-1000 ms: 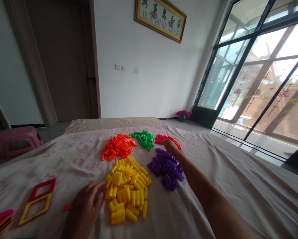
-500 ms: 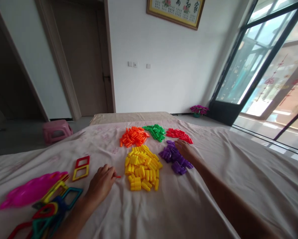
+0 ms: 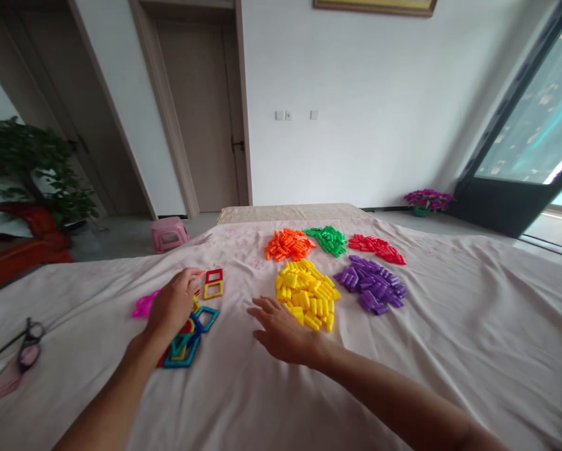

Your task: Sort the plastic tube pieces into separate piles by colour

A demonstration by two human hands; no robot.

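While hovering above the heap of frame tiles (image 3: 183,351) on the bed sheet (image 3: 450,351), in head view: pinching a small orange piece (image 3: 199,274) between the fingertips of the left hand (image 3: 171,307), just beside the red frame (image 3: 214,275) and the yellow frame (image 3: 213,290). Holding the right hand (image 3: 285,335) flat, fingers spread apart, gripping nothing, just beside the yellow pile (image 3: 309,295). Showing beyond it the orange pile (image 3: 288,244), green pile (image 3: 328,240), red pile (image 3: 377,248) and purple pile (image 3: 372,289), each apart. Probably risking a sweep of the right palm, pushing yellow pieces toward the purple ones; also risking a slack pinch, dropping the orange piece among the frames.
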